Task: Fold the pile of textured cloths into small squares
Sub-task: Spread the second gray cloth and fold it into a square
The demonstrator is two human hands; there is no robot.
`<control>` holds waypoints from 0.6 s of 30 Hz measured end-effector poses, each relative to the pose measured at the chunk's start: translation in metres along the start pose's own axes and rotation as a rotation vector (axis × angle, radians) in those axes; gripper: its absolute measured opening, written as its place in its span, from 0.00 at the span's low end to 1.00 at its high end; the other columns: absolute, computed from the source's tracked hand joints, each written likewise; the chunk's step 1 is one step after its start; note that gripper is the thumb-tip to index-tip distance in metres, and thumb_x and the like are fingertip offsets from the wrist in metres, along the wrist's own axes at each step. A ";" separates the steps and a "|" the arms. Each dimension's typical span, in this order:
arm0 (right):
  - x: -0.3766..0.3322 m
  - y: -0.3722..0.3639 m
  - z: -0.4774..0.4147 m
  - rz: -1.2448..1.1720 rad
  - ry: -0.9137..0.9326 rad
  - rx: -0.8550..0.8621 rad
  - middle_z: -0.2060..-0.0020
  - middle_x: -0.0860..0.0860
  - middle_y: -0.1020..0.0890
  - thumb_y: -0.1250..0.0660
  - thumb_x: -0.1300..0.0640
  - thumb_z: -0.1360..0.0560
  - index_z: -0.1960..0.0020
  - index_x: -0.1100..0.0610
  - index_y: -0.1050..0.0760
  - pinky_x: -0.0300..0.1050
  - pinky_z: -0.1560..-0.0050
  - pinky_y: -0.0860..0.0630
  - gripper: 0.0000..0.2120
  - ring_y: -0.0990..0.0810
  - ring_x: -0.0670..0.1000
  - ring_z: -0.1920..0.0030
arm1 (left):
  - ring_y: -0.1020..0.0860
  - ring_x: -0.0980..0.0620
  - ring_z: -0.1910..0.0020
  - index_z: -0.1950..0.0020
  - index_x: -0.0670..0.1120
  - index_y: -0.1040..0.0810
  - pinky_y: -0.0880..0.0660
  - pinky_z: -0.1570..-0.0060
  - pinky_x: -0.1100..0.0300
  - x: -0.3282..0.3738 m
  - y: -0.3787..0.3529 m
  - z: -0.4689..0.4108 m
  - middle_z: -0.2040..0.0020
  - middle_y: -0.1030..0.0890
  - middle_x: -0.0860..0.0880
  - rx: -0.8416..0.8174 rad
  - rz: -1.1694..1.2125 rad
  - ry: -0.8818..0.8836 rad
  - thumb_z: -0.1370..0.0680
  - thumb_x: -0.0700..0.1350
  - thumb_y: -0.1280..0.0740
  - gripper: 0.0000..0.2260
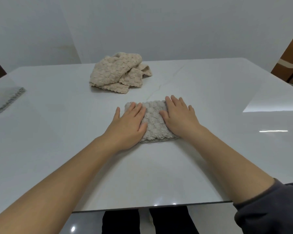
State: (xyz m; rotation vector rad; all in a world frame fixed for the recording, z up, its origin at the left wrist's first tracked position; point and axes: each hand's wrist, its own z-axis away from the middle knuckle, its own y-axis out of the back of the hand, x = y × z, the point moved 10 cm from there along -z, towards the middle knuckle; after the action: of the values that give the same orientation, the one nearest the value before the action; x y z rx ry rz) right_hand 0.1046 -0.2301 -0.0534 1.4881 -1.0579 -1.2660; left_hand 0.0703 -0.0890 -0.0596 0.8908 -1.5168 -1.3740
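A folded beige textured cloth [154, 121] lies as a small thick square on the white table [57, 132], in front of me. My left hand [128, 123] rests flat on its left side, fingers spread. My right hand [178, 115] presses flat on its right side, fingers apart. Neither hand grips the cloth; both palms lie on top. Farther back sits a loose pile of beige textured cloths [118, 73], crumpled with wavy edges, about a hand's length beyond the folded one.
A grey-edged cloth or mat [6, 100] lies at the table's left edge. A chair [289, 65] stands at the far right. The table's near edge runs just above my legs [149, 222]. A white wall stands behind the table.
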 end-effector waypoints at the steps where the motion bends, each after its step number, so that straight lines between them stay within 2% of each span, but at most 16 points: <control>1: 0.001 0.001 0.000 -0.026 -0.005 -0.018 0.21 0.52 0.50 0.53 0.46 0.17 0.21 0.56 0.52 0.61 0.25 0.51 0.28 0.54 0.56 0.22 | 0.60 0.56 0.22 0.20 0.48 0.54 0.63 0.25 0.46 0.000 0.001 0.000 0.20 0.55 0.53 0.000 0.008 -0.002 0.17 0.53 0.54 0.26; 4: -0.004 0.017 -0.002 -0.095 0.017 0.012 0.21 0.51 0.53 0.56 0.49 0.16 0.21 0.58 0.54 0.60 0.24 0.57 0.26 0.58 0.54 0.21 | 0.55 0.55 0.22 0.20 0.49 0.50 0.60 0.24 0.47 -0.011 0.020 -0.007 0.20 0.51 0.53 0.087 0.153 0.036 0.17 0.51 0.51 0.25; 8: -0.021 0.009 -0.006 -0.108 0.054 -0.050 0.21 0.51 0.56 0.57 0.47 0.16 0.20 0.57 0.57 0.63 0.25 0.59 0.28 0.59 0.54 0.21 | 0.39 0.50 0.25 0.22 0.48 0.43 0.43 0.28 0.55 -0.048 0.034 -0.027 0.24 0.37 0.49 0.158 0.498 0.198 0.17 0.48 0.46 0.24; 11: -0.031 -0.018 -0.006 -0.049 0.084 -0.146 0.20 0.50 0.56 0.58 0.43 0.17 0.20 0.54 0.56 0.65 0.26 0.60 0.29 0.60 0.54 0.22 | 0.29 0.51 0.34 0.25 0.50 0.34 0.34 0.38 0.61 -0.062 0.028 -0.029 0.32 0.26 0.50 0.175 0.600 0.234 0.19 0.47 0.41 0.21; 14: -0.029 -0.019 -0.008 -0.044 0.119 -0.137 0.20 0.50 0.56 0.57 0.41 0.17 0.20 0.52 0.56 0.66 0.26 0.62 0.29 0.61 0.54 0.22 | 0.22 0.52 0.49 0.34 0.51 0.26 0.29 0.53 0.68 -0.073 0.032 -0.017 0.50 0.21 0.55 0.245 0.690 0.247 0.21 0.44 0.37 0.15; 16: -0.028 -0.006 -0.010 0.023 0.148 -0.098 0.20 0.51 0.55 0.54 0.42 0.17 0.20 0.51 0.55 0.67 0.26 0.61 0.29 0.59 0.55 0.21 | 0.21 0.51 0.55 0.39 0.51 0.24 0.27 0.54 0.64 -0.080 0.033 -0.006 0.55 0.21 0.54 0.247 0.757 0.255 0.22 0.42 0.35 0.12; 18: -0.027 0.003 -0.013 0.108 0.142 -0.078 0.21 0.53 0.52 0.51 0.46 0.17 0.21 0.51 0.52 0.68 0.26 0.58 0.27 0.57 0.57 0.21 | 0.20 0.51 0.59 0.40 0.49 0.23 0.25 0.56 0.61 -0.082 0.033 0.010 0.55 0.20 0.51 0.207 0.782 0.271 0.23 0.42 0.33 0.12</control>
State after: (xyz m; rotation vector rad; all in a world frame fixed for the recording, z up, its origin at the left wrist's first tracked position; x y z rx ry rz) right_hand 0.1146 -0.2039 -0.0431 1.4207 -0.9711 -1.0973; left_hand 0.0921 -0.0053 -0.0386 0.4800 -1.5643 -0.5188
